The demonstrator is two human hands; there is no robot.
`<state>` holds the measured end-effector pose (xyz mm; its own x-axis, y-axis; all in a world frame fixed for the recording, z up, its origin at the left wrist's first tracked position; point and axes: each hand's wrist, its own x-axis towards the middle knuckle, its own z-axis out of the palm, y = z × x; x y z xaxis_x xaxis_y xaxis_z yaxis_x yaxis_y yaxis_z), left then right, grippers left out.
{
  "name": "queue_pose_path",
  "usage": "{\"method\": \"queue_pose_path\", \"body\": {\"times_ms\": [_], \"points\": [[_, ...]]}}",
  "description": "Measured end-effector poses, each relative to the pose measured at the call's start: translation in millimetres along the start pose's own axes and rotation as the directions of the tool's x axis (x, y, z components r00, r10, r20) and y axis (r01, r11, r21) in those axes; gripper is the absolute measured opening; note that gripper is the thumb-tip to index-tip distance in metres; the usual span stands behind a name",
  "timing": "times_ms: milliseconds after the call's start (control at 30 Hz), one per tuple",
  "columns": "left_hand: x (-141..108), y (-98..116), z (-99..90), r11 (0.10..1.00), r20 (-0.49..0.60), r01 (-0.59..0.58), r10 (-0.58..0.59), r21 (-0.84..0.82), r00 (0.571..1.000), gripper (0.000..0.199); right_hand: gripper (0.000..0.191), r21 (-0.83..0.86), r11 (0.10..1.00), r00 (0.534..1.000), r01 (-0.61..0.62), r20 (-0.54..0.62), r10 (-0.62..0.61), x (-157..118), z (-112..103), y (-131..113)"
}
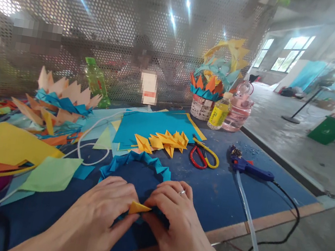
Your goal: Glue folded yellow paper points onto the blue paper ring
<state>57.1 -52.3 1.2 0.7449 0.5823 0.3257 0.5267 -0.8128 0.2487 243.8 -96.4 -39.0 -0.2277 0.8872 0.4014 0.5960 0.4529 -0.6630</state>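
A folded yellow paper piece [138,208] is pinched between my two hands at the near side of a blue folded-paper ring [140,158]. My left hand [105,205] closes on its left end, thumb below. On the other side, my right hand [173,208], with a ring on one finger, grips its pointed right end. Both hands also lie over the near part of the blue ring, which they hide. Beyond the ring lie several folded yellow paper pieces [167,142] in a row on blue paper sheets [151,125].
Scissors [203,155] and a blue glue gun [252,167] with a glue stick lie to the right. Bottles [220,113] and a basket [201,107] of paper crowns stand behind. Coloured paper [16,145] and a white cable [80,141] cover the left. A perforated metal screen [124,19] rises at the back.
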Motion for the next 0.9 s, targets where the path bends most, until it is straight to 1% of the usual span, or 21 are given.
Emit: {"method": "queue_pose_path", "body": {"times_ms": [67, 167, 233, 267, 367, 500, 567, 733, 900], "points": [[-3.2, -2.4, 2.9, 1.0, -0.008, 0.017, -0.017, -0.004, 1.0, 0.018, 0.015, 0.001, 1.0, 1.0, 0.01, -0.007, -0.01, 0.7, -0.1, 0.1], [-8.9, -6.5, 6.2, 0.996, -0.086, 0.072, -0.067, 0.051, 0.994, 0.008, 0.017, -0.005, 1.0, 0.999, 0.024, -0.043, -0.025, 2.2, 0.4, 1.3], [-11.7, -8.7, 7.6, 0.99, -0.13, 0.109, -0.097, 0.093, 0.987, 0.008, 0.019, -0.009, 1.0, 0.997, 0.027, -0.066, -0.028, 2.7, 0.9, 2.1], [-12.7, -9.7, 8.4, 0.988, -0.128, 0.115, -0.101, 0.1, 0.987, 0.008, 0.019, -0.009, 1.0, 0.997, 0.029, -0.068, -0.029, 2.9, 1.2, 2.4], [-14.6, -11.5, 11.6, 0.994, -0.094, 0.087, -0.08, 0.07, 0.992, 0.011, 0.019, -0.002, 0.999, 0.998, 0.032, -0.058, -0.032, 3.0, 1.9, 2.6], [-14.9, -12.4, 13.3, 1.0, -0.14, 0.031, -0.03, 0.005, 0.99, 0.008, 0.02, 0.004, 0.999, 0.998, 0.036, -0.058, -0.035, 3.7, 3.5, 3.0], [-14.1, -12.9, 11.8, 1.0, -0.144, 0.013, -0.016, -0.024, 0.989, 0.01, 0.019, 0.008, 0.999, 0.998, 0.044, -0.056, -0.043, 4.4, 4.5, 3.4], [-12.8, -16.2, 6.7, 0.996, -0.105, 0.002, -0.012, -0.091, 0.994, 0.011, 0.015, 0.01, 0.999, 0.999, 0.033, -0.023, -0.033, 7.1, 6.7, 2.6], [-14.7, -19.8, 3.8, 0.995, -0.093, -0.015, 0.006, -0.099, 0.996, 0.012, 0.015, 0.022, 1.0, 1.0, 0.013, -0.024, -0.012, 8.7, 11.7, -0.4]]}}
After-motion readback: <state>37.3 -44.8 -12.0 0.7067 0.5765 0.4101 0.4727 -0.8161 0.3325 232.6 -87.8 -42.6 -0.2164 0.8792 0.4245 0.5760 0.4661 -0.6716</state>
